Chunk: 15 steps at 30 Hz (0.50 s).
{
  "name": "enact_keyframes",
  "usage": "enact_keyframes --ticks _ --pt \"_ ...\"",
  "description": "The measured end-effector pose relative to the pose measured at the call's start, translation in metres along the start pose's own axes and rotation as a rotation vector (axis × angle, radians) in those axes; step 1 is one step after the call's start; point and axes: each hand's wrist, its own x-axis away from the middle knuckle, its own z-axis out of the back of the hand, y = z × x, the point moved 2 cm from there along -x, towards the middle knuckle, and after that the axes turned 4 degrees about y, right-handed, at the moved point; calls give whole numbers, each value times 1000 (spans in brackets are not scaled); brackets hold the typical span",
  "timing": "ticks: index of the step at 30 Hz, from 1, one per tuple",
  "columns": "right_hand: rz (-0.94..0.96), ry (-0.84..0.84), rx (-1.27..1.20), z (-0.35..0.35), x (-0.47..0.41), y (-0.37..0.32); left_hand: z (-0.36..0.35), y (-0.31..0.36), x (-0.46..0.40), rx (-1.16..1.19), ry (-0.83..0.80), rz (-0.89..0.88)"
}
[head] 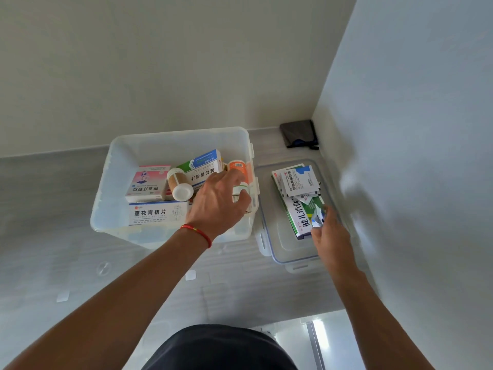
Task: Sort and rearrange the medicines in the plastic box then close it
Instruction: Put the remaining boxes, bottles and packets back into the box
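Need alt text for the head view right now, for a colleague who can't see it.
A person's left hand reaches into an open clear plastic box of medicine boxes and bottles, fingers around a small bottle. The right hand pinches a small packet over more medicines piled on the lid lying beside the box on a grey counter.

Translucent plastic box (112,188), cardboard cartons (157,212)

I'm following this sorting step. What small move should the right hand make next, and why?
Probably carry the small sachet over into the plastic box. The right hand pinches it above the lid, where several packets lie outside the box.
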Motion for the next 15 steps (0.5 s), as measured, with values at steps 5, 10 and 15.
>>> enact_keyframes --ticks 5,10,15 --pt "-287 26 -428 43 15 -4 5 6 6 0 112 -13" --pt "-208 -117 -1011 89 36 -75 22 41 33 289 125 -88" --pt "-30 -209 -995 86 40 -155 47 43 40 971 -102 327"
